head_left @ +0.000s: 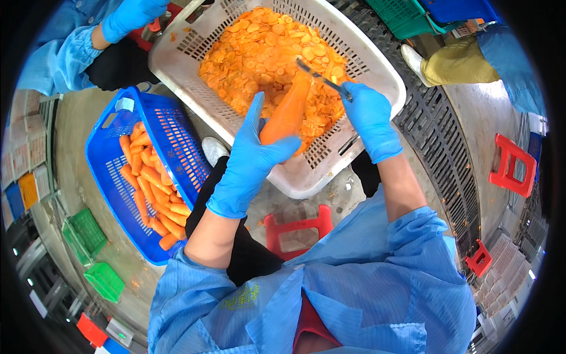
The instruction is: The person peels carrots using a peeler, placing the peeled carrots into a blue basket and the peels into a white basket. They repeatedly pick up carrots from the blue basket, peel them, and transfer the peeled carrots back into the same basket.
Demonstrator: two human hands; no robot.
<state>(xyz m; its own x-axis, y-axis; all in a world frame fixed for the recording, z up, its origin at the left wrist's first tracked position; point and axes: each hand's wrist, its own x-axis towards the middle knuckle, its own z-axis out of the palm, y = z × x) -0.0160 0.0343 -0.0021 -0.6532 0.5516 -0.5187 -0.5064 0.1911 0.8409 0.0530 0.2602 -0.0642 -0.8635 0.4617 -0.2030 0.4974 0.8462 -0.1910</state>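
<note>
My left hand (252,161), in a blue glove, holds a thick peeled carrot (287,113) tilted over a white plastic basket (389,84). In my gloved right hand (369,117) is a peeler or knife (323,78) with a dark metal blade, close to the carrot's upper end. Beneath both hands, carrot slices and shavings (269,48) fill much of the basket. A blue plastic basket (95,177) to the left contains several whole orange carrots (152,177).
A co-worker's gloved hand (132,20) is at the upper left, with another person's leg (460,64) at the upper right. A red stool (298,225) stands below the white basket. Dark floor grating (435,128) runs along the right. Green crates (86,234) lie lower left.
</note>
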